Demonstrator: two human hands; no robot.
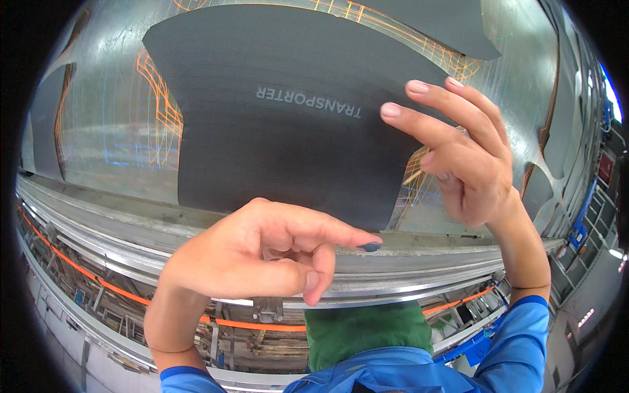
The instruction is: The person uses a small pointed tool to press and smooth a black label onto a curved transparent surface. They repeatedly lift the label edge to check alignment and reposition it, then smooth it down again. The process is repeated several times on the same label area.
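A dark grey panel of sheet material (290,147) with printed lettering lies on a metal tabletop marked with orange and blue lines. My left hand (265,250) is over the table's near edge, just below the panel. Its index finger points right with a dark piece or covering at the tip; the other fingers are curled, and I see nothing held in them. Above the panel's right edge, my right hand (462,147) is raised with its fingers spread and nothing visible between them. Whether either hand touches the panel is unclear.
Metal rails (417,275) run along the near edge, above an orange strip (260,325) and shelving holding long pieces. More grey sheet pieces lie at the left (46,123), the top right (432,22) and the far right (538,191).
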